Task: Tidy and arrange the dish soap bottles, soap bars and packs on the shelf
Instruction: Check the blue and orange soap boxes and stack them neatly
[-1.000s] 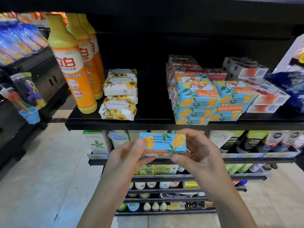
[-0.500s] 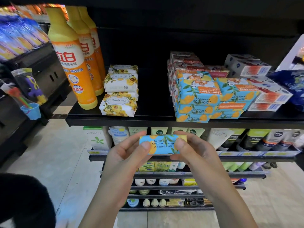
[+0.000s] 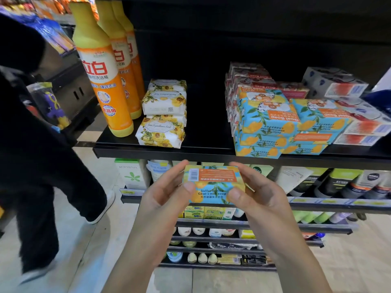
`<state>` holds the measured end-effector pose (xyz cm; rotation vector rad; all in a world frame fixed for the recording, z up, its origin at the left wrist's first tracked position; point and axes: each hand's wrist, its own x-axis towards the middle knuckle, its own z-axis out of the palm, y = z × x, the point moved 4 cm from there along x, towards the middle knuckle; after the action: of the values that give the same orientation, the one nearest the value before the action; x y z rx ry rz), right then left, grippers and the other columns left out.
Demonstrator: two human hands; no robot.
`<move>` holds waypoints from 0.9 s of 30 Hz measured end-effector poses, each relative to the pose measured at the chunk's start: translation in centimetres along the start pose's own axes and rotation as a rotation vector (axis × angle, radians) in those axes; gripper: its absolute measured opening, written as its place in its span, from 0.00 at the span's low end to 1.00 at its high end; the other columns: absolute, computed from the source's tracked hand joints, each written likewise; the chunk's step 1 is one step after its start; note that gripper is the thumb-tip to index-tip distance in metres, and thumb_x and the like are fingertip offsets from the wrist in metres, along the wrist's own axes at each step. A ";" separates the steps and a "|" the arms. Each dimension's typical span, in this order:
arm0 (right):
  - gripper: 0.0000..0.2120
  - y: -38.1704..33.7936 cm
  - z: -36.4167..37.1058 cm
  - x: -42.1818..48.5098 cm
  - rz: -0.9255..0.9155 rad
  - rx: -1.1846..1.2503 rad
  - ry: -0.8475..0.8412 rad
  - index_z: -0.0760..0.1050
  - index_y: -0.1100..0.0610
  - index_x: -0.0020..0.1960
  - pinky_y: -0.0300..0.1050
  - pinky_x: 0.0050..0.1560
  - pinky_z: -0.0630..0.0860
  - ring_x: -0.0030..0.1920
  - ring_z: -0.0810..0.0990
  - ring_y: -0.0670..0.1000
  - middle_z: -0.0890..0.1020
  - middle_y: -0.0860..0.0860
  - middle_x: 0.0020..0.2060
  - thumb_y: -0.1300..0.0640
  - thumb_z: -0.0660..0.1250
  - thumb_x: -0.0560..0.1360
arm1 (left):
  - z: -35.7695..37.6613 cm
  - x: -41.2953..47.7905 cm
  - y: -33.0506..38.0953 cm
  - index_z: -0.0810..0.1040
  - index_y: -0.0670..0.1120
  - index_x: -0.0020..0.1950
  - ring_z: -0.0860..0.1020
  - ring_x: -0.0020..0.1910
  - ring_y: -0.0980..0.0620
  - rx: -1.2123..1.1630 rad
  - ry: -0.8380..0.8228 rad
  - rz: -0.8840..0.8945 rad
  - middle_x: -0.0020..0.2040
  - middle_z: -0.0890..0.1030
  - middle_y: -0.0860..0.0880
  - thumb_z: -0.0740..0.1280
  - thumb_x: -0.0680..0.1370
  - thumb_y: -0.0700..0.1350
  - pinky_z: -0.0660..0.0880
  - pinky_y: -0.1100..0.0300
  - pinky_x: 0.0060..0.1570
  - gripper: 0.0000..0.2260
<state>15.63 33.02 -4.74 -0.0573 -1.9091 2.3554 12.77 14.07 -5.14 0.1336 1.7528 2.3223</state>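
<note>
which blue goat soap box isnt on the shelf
The soap box held between left hand and right hand, below the shelf edge; the other boxes sit stacked on it.

Left hand (image 3: pixel 167 194) and right hand (image 3: pixel 263 193) level, close — fingers (image 3: pixel 169 176) curled inward.

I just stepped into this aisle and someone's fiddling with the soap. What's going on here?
A person holds one goat's milk soap box in both hands, the left hand and the right hand pinching its ends, just below the front edge of the shelf. Matching boxes sit stacked at the right of the shelf, dish soap bottles and floral soap bars at the left. A passer-by in dark clothes is on the left.
</note>
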 end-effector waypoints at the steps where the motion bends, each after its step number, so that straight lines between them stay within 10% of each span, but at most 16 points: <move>1: 0.32 0.0 0.0 0.0 -0.021 -0.006 -0.014 0.80 0.49 0.66 0.45 0.59 0.79 0.62 0.82 0.54 0.85 0.53 0.60 0.47 0.83 0.63 | -0.2 0.1 -0.1 0.80 0.55 0.68 0.82 0.63 0.48 0.001 0.011 -0.010 0.62 0.85 0.49 0.75 0.70 0.55 0.74 0.46 0.67 0.25; 9: 0.33 0.0 0.5 0.6 -0.116 -0.020 -0.106 0.73 0.56 0.72 0.44 0.58 0.79 0.65 0.80 0.52 0.84 0.54 0.61 0.68 0.74 0.68 | -1.1 0.7 -0.3 0.81 0.39 0.63 0.84 0.59 0.42 -0.049 0.025 -0.052 0.57 0.86 0.41 0.70 0.74 0.52 0.81 0.50 0.58 0.23; 16: 0.35 -0.1 1.3 0.6 -0.084 -0.066 -0.162 0.69 0.53 0.75 0.41 0.59 0.78 0.66 0.79 0.50 0.81 0.49 0.65 0.65 0.73 0.71 | -1.7 0.9 -0.1 0.82 0.40 0.64 0.84 0.58 0.43 -0.049 -0.009 -0.035 0.57 0.86 0.41 0.71 0.73 0.48 0.82 0.57 0.54 0.21; 22: 0.31 -0.5 1.7 0.8 -0.004 -0.151 -0.045 0.75 0.40 0.70 0.43 0.54 0.81 0.60 0.83 0.50 0.81 0.47 0.64 0.44 0.78 0.68 | -2.0 1.0 0.0 0.79 0.41 0.67 0.84 0.59 0.42 -0.045 -0.007 -0.010 0.57 0.86 0.41 0.72 0.73 0.46 0.81 0.55 0.57 0.23; 27: 0.25 -0.6 2.1 1.2 0.025 -0.095 0.044 0.80 0.52 0.62 0.39 0.46 0.81 0.51 0.86 0.51 0.86 0.50 0.53 0.49 0.75 0.66 | -1.9 0.8 0.2 0.79 0.46 0.67 0.84 0.58 0.43 -0.011 0.000 0.023 0.56 0.86 0.43 0.72 0.72 0.45 0.78 0.47 0.60 0.23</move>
<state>14.27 31.21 -3.62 -0.1408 -2.0102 2.2571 11.56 12.47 -5.57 0.1518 1.7474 2.3473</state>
